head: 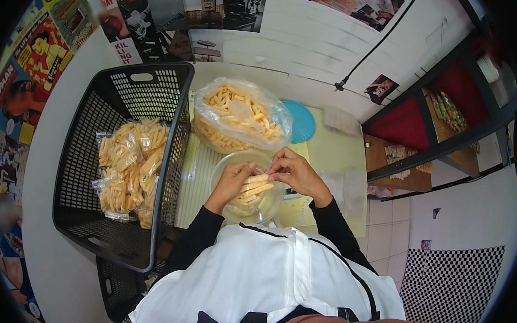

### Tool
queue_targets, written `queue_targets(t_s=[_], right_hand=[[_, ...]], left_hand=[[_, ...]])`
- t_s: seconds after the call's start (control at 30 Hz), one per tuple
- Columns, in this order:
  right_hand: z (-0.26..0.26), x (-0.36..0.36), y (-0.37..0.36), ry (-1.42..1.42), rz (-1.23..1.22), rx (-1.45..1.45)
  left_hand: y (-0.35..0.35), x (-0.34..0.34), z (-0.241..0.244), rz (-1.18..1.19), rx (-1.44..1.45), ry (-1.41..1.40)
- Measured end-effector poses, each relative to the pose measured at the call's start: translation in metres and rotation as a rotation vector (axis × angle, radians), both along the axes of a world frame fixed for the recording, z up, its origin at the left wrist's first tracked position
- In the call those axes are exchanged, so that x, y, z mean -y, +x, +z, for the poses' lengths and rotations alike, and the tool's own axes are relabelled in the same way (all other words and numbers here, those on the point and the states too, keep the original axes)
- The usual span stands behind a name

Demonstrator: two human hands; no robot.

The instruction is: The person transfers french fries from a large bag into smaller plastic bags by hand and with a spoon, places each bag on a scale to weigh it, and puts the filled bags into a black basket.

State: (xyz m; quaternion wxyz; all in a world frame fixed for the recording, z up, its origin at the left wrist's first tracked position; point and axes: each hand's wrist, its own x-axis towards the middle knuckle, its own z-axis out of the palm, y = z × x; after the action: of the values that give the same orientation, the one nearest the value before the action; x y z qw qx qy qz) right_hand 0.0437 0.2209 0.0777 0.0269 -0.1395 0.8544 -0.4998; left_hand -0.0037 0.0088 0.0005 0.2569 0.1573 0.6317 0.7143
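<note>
Both hands meet over a transparent round plastic tub (279, 204). Between them is a small transparent plastic bag with cut potato fries (256, 189) in it. My left hand (231, 184) grips the bag's left side, thumb uppermost. On the other side, my right hand (297, 173) pinches the bag's edge near its opening with thumb and fingertips. Part of the tub is hidden by the hands and the bag. Just beyond the tub stands a large open plastic bag (198, 107) full of loose fries.
At left, a black perforated plastic crate (172, 183) holds several filled bags of fries (131, 168). A second black crate (112, 300) sits lower. A blue round lid (302, 122) lies behind the large bag. Stacked transparent bags (343, 192) lie at right, before a shelf unit (407, 162).
</note>
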Motion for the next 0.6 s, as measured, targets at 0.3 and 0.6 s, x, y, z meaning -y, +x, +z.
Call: queue_targets(t_s=[0.3,0.6], right_hand=[[0.000,-0.012,0.008,0.056,-0.026,0.083],[-0.009,-0.015,0.019,0.117,0.020,0.067]], left_hand=[[0.008,-0.015,0.011,-0.051,-0.047,0.001],[0.016,-0.020,0.012,-0.089,0.039,-0.039]])
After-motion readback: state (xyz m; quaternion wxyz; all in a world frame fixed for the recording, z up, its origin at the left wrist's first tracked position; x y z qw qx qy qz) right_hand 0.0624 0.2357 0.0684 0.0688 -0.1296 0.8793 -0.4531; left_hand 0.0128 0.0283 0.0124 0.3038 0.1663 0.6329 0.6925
